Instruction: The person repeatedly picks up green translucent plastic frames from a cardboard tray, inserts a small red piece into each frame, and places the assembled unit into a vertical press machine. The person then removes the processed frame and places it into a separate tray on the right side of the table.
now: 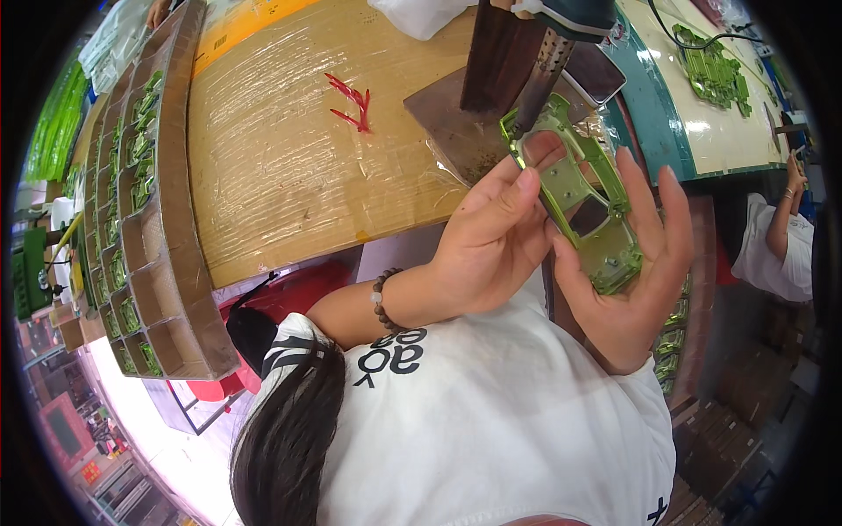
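Left hand [491, 230]: is pinching a glossy green plastic frame [570, 186] by its left edge.
Right hand [630, 294]: is cupping its lower end (fingers extending along the right).
Frame: is slanting lengthwise between them, top lying beside the perforated metal nozzle [544, 74], nearer the left.

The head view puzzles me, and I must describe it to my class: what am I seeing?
No machine does the gripping here; these are a person's bare hands. The only picture comes from a wide fisheye camera on their head, looking down, so straight edges bend near its rim. The left hand and right hand together hold a green frame with openings. Whether the perforated metal tube above touches it, I can't tell. On the brown table lie branching red pieces. At the left, a divided tray holds small green parts.
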`<state>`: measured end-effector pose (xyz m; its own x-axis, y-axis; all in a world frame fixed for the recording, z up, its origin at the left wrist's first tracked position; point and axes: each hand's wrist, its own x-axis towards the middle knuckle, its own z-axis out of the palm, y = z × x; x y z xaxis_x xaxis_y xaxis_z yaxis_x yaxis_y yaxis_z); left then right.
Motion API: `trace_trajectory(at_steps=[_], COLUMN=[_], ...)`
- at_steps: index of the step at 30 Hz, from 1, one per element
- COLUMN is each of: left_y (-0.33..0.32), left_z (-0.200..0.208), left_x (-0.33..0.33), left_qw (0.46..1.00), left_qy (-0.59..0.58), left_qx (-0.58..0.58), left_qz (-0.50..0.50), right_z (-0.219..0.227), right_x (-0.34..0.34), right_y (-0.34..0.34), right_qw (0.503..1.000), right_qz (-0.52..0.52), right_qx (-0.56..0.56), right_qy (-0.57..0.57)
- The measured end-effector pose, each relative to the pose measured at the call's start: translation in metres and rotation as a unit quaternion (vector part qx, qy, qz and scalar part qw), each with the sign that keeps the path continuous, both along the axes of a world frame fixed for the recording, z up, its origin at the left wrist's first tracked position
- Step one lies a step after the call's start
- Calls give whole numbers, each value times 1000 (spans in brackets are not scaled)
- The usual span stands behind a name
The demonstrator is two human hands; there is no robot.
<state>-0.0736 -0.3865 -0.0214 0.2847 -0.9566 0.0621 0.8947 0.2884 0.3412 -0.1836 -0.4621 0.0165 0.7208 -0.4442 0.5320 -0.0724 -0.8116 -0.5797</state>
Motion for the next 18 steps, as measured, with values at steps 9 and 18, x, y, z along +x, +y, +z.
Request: trace_trajectory(at_steps=[9, 18], left_y=[-3, -2], left_z=[-1, -3], left_x=[-1, -1], left_qw=[1000, 999], left_qy=[-4, 43], left_qx=[-16, -24], left_qz=[-17, -2], right_z=[-3, -1], right_x=[-1, -1], right_y=[-3, -2], right_qw=[999, 1000], right_qz=[-3, 7], right_qx=[-1, -14], right_qy=[-41, 0])
